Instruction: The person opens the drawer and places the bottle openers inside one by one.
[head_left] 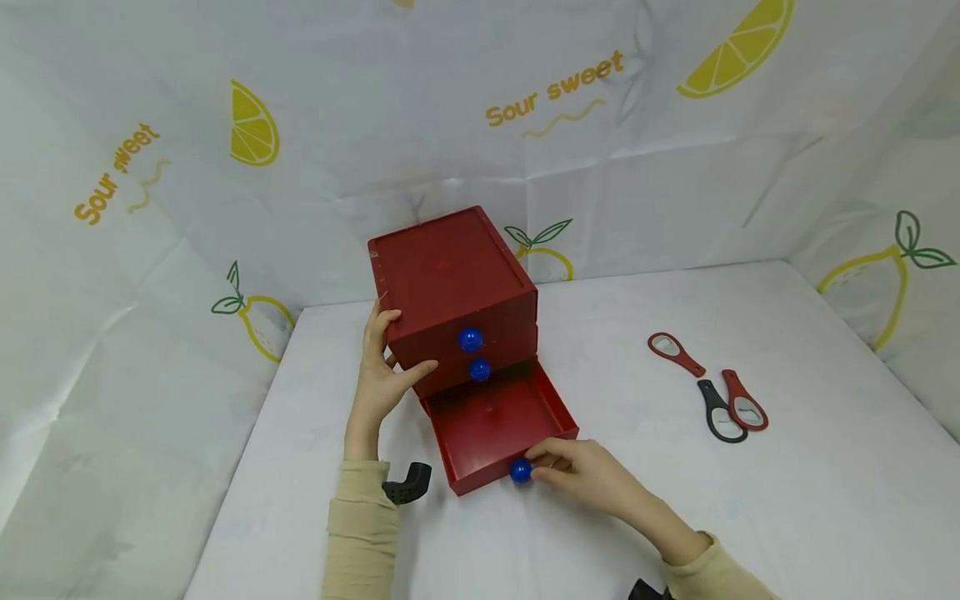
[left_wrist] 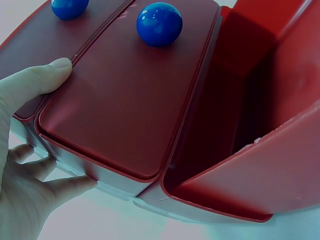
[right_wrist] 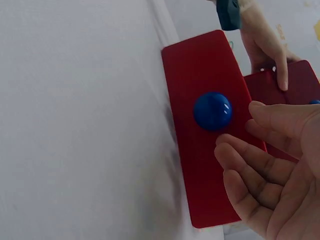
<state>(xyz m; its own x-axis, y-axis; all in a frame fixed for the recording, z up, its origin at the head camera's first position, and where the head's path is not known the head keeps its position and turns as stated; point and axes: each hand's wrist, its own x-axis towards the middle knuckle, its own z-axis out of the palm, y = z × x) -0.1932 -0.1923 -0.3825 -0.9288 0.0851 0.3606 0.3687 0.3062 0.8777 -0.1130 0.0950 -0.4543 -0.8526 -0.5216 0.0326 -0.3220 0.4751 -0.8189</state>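
A dark red drawer box [head_left: 450, 267] stands on the table, its two upper drawers closed, each with a round blue knob. The bottom drawer [head_left: 491, 425] is pulled out and its visible floor is bare. My left hand [head_left: 381, 383] rests on the box's left front corner, thumb [left_wrist: 42, 82] on the front and the other fingers along the side. At the bottom drawer's blue knob [right_wrist: 212, 111], my right hand [head_left: 581, 471] has its fingers loosely bent. In the right wrist view its fingertips are close beside the knob, with nothing between thumb and fingers.
To the right on the white cloth lie flat handled tools with oval ends: one red [head_left: 677, 353], one black [head_left: 722, 412] and another red [head_left: 745, 402] overlapping the black. A white sheet with lemon prints [head_left: 420, 100] hangs behind the box.
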